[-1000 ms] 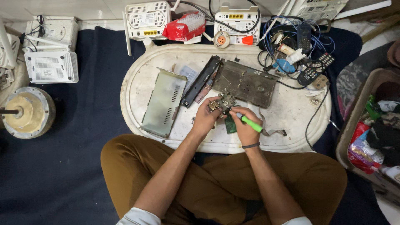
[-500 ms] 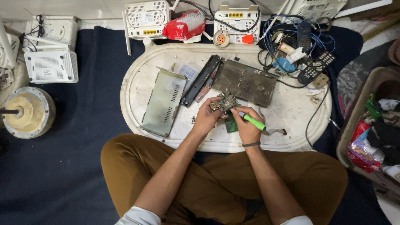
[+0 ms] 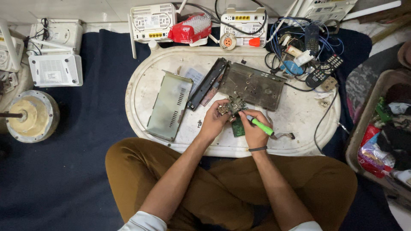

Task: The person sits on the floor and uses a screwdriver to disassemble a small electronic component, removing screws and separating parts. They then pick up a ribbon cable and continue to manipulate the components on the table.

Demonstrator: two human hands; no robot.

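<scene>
Two hands work near the tray's (image 3: 141, 81) front edge: left hand (image 3: 212, 122) pinches a small, light, brittle circuit board (image 3: 238, 127) by its edges; right hand (image 3: 253, 130) grips a green screwdriver (image 3: 260, 125).

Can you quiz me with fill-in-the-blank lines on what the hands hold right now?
1. The right hand holds a screwdriver with a ____ handle.
2. The left hand steadies a small circuit board over the oval ____ tray.
3. The ribbed metal cover lies on the person's ____ side of the hands.

Missing words: green; white; left
</scene>
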